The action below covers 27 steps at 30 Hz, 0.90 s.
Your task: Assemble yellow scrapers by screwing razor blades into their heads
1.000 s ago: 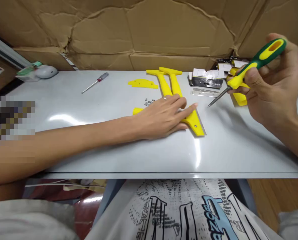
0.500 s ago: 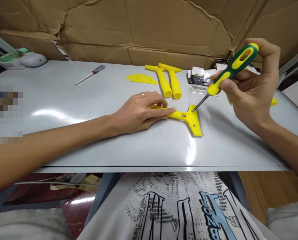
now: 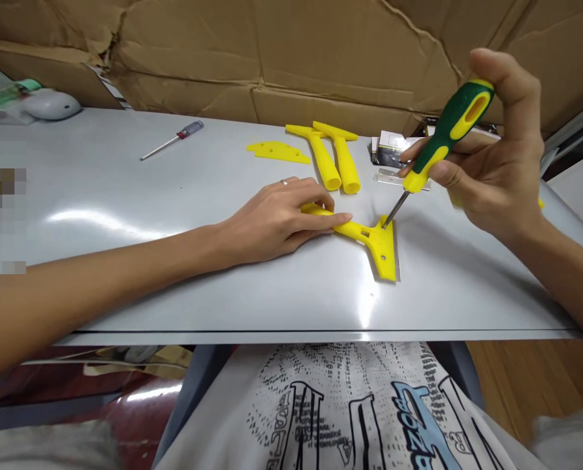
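Observation:
My left hand [image 3: 291, 219] is closed round the handle of a yellow scraper [image 3: 384, 251], which lies on the white table with its wide head to the right. A thin blade edge shows along that head, and a screw hole sits in its near half. In my right hand [image 3: 501, 156] is a green and yellow screwdriver [image 3: 452, 130], tilted, its fingers wrapped about the grip. The tip meets the far half of the scraper head, where it hides the other hole.
Two yellow scraper handles [image 3: 337, 160] and a flat yellow plate [image 3: 279, 152] lie behind my left hand. Further left is a small screwdriver [image 3: 173, 140]. Blade packets [image 3: 389, 149] lie at the back right. A grey-white mouse-shaped object [image 3: 51, 104] stands far left, before a cardboard wall [image 3: 198, 59].
The scraper head has swung slightly toward me. My right hand has turned the screwdriver's grip and stands it a little steeper, with the tip still on the head.

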Motion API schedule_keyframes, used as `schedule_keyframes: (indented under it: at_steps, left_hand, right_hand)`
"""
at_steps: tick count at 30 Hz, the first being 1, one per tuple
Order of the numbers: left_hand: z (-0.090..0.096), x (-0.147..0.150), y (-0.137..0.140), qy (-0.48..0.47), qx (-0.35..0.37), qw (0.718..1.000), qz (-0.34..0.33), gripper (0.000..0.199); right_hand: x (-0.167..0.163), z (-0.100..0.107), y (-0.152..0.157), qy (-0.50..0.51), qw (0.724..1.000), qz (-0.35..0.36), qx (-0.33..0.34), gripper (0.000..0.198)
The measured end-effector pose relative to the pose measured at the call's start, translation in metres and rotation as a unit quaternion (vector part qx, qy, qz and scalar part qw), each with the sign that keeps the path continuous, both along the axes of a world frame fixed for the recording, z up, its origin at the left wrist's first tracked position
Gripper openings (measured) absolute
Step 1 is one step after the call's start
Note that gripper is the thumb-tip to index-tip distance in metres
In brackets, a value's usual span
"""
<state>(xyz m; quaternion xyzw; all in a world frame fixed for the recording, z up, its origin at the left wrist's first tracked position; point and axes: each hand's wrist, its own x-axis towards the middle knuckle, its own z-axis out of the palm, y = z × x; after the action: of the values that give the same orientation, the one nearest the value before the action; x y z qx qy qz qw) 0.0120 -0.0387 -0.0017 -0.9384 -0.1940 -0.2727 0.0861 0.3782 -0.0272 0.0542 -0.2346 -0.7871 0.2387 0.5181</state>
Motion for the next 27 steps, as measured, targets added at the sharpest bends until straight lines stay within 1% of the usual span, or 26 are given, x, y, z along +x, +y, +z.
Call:
schedule_keyframes:
  at_steps: [2, 4, 6, 8, 10, 11, 13, 14, 15, 17, 19, 21, 23, 25, 26, 27]
  left_hand:
    - [0.001, 0.000, -0.001, -0.003, 0.008, 1.000, -0.003, 0.042]
    - [0.001, 0.001, -0.001, -0.011, 0.020, 1.000, -0.013, 0.041]
    - [0.001, 0.001, 0.000, -0.014, 0.025, 0.999, -0.015, 0.039]
    - [-0.001, 0.001, 0.002, -0.018, 0.027, 0.999, -0.010, 0.039]
    - [-0.004, 0.001, 0.005, -0.031, 0.036, 0.999, -0.018, 0.037]
    - [-0.005, 0.002, 0.006, -0.040, 0.043, 0.998, -0.026, 0.036]
    - [-0.007, 0.003, 0.008, -0.055, 0.054, 0.996, -0.037, 0.034]
    - [-0.008, 0.003, 0.009, -0.058, 0.060, 0.996, -0.038, 0.033]
    - [-0.008, 0.004, 0.009, -0.060, 0.067, 0.995, -0.037, 0.033]
    - [-0.007, 0.005, 0.008, -0.061, 0.085, 0.994, -0.033, 0.034]
    - [-0.006, 0.005, 0.007, -0.064, 0.101, 0.992, -0.032, 0.034]
    - [-0.004, 0.005, 0.006, -0.065, 0.105, 0.992, -0.031, 0.032]
    - [-0.003, 0.004, 0.005, -0.063, 0.105, 0.992, -0.030, 0.031]
    - [-0.003, 0.002, 0.005, -0.058, 0.101, 0.993, -0.026, 0.030]
    - [-0.003, 0.002, 0.005, -0.056, 0.098, 0.993, -0.023, 0.029]
    - [-0.004, 0.001, 0.005, -0.054, 0.093, 0.994, -0.021, 0.029]
  right_hand:
    - [0.001, 0.013, -0.002, -0.053, 0.998, 0.028, -0.009, 0.083]
    - [0.000, 0.026, -0.006, -0.093, 0.995, 0.031, -0.029, 0.078]
    - [-0.003, 0.036, -0.011, -0.106, 0.993, 0.035, -0.045, 0.075]
    - [-0.008, 0.041, -0.012, -0.110, 0.991, 0.055, -0.045, 0.072]
    - [-0.010, 0.040, -0.007, -0.113, 0.990, 0.075, -0.034, 0.071]
    - [-0.009, 0.038, -0.001, -0.110, 0.990, 0.077, -0.034, 0.074]
    - [-0.005, 0.031, 0.013, -0.101, 0.991, 0.081, -0.025, 0.089]
    - [-0.001, 0.026, 0.020, -0.099, 0.992, 0.080, -0.010, 0.098]
    - [0.002, 0.021, 0.027, -0.099, 0.991, 0.082, 0.020, 0.106]
    - [0.008, 0.011, 0.037, -0.091, 0.988, 0.074, 0.105, 0.118]
    - [0.009, 0.001, 0.038, -0.060, 0.983, 0.032, 0.173, 0.123]
    - [0.004, -0.009, 0.032, -0.026, 0.975, -0.035, 0.220, 0.125]
    - [-0.007, -0.016, 0.024, -0.008, 0.963, -0.119, 0.240, 0.123]
    - [-0.020, -0.021, 0.016, -0.002, 0.951, -0.191, 0.245, 0.123]
    - [-0.025, -0.023, 0.014, 0.002, 0.945, -0.216, 0.245, 0.124]
    - [-0.029, -0.024, 0.012, 0.002, 0.942, -0.226, 0.249, 0.124]
